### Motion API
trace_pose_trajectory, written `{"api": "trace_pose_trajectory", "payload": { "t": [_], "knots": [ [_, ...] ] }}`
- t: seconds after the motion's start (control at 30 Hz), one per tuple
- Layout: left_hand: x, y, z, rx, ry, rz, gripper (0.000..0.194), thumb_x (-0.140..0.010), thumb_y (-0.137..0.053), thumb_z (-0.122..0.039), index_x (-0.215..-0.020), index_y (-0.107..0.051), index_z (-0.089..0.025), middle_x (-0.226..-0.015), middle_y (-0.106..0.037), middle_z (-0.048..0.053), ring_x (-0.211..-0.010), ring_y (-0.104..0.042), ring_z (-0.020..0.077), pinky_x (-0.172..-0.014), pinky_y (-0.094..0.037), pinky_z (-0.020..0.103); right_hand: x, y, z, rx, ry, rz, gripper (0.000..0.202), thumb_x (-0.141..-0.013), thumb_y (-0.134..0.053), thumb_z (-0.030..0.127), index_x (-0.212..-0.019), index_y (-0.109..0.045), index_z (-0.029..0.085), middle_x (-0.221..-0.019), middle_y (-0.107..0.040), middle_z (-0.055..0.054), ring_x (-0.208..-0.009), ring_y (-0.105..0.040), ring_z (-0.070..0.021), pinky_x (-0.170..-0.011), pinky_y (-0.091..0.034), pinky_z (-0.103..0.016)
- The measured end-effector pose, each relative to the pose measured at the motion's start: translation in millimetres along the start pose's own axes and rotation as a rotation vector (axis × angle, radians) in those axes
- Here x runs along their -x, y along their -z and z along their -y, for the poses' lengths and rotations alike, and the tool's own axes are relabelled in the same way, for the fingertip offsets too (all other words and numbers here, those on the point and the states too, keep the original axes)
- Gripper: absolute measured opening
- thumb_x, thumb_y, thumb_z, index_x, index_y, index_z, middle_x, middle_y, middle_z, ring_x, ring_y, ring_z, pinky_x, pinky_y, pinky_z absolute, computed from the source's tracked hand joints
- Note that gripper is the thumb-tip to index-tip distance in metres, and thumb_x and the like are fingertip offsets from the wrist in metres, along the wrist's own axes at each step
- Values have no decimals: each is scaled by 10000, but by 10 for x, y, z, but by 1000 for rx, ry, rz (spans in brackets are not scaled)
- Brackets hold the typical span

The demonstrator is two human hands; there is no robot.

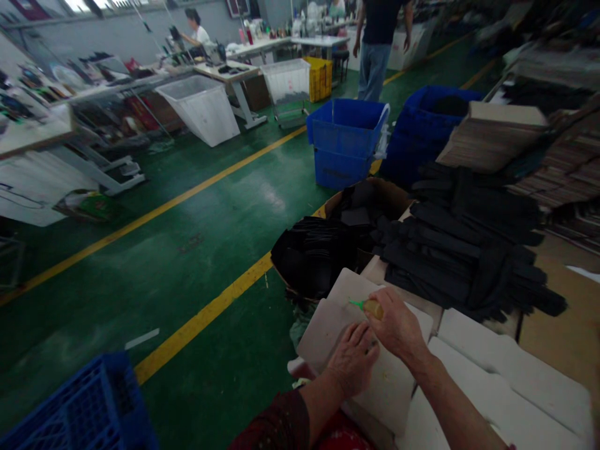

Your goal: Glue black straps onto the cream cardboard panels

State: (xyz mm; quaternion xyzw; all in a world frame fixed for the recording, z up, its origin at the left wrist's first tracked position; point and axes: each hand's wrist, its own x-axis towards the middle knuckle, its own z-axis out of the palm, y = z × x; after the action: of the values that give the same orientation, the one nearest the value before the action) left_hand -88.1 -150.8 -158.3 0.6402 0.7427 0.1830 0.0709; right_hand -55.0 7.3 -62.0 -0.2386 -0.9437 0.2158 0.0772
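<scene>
A small yellowish squeeze bottle [374,308] with a thin green nozzle is held in my right hand [396,322], its fingers wrapped round it. The nozzle points left, over the upper part of a pale, off-white panel [391,390]. My left hand [354,359] lies on the pale panels with its fingers stretched out, close beside the right hand. Another pale piece [323,331] lies under and left of the fingers. I cannot tell whether the nozzle tip touches the surface.
More pale panels [515,375] lie to the right. Dark strips [464,250] are heaped beyond, near a box of black pieces [314,250]. Blue bins [347,137] stand further off. A blue crate [84,406] is at lower left. A person [379,37] stands in the aisle.
</scene>
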Motion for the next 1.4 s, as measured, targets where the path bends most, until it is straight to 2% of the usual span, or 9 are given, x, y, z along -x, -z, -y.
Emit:
{"api": "trace_pose_trajectory", "payload": {
  "t": [0.33,0.5,0.63,0.93,1.1,1.4],
  "knots": [
    [-7,-2,10,4,-11,21,364,-931,-507,-328,-1271,-577,-220,-1452,-498,87,-1411,-341,274,-1221,-197,487,-55,-95,108,26,-16,-4,175,-838,-588,181,-1006,-566,226,-1043,-604,-53,-994,-574,-212,-792,-460,-305],
    [-17,64,0,-9,-9,37,421,-907,-536,-319,-1318,-551,-228,-1459,-499,92,-1410,-336,266,-1211,-221,484,-51,-31,137,45,-37,30,195,-831,-578,156,-1012,-563,227,-1051,-600,-48,-1007,-570,-214,-787,-448,-300],
    [-23,96,1,-10,-19,39,382,-890,-560,-321,-1256,-589,-215,-1443,-513,103,-1412,-338,279,-1206,-226,486,-74,27,168,59,-38,46,194,-829,-572,154,-1008,-558,227,-1050,-602,-54,-988,-567,-212,-770,-443,-296],
    [-2,-8,14,4,-12,32,375,-922,-520,-323,-1279,-570,-223,-1443,-505,90,-1408,-355,269,-1215,-213,488,-93,-39,181,62,-40,35,190,-830,-581,164,-1007,-554,228,-1063,-595,-62,-997,-562,-216,-791,-447,-302],
    [-2,4,12,18,-8,25,400,-895,-560,-317,-1284,-560,-222,-1430,-514,95,-1406,-359,276,-1219,-197,489,-95,23,224,89,-61,58,171,-835,-586,170,-994,-554,225,-1041,-592,-58,-983,-564,-213,-764,-433,-292],
    [-4,22,8,1,-12,28,420,-930,-503,-330,-1336,-532,-226,-1471,-485,103,-1423,-342,272,-1210,-226,486,-56,18,202,86,-67,47,154,-846,-565,166,-988,-556,225,-1036,-592,-60,-987,-570,-223,-757,-433,-303]
  ]
}}
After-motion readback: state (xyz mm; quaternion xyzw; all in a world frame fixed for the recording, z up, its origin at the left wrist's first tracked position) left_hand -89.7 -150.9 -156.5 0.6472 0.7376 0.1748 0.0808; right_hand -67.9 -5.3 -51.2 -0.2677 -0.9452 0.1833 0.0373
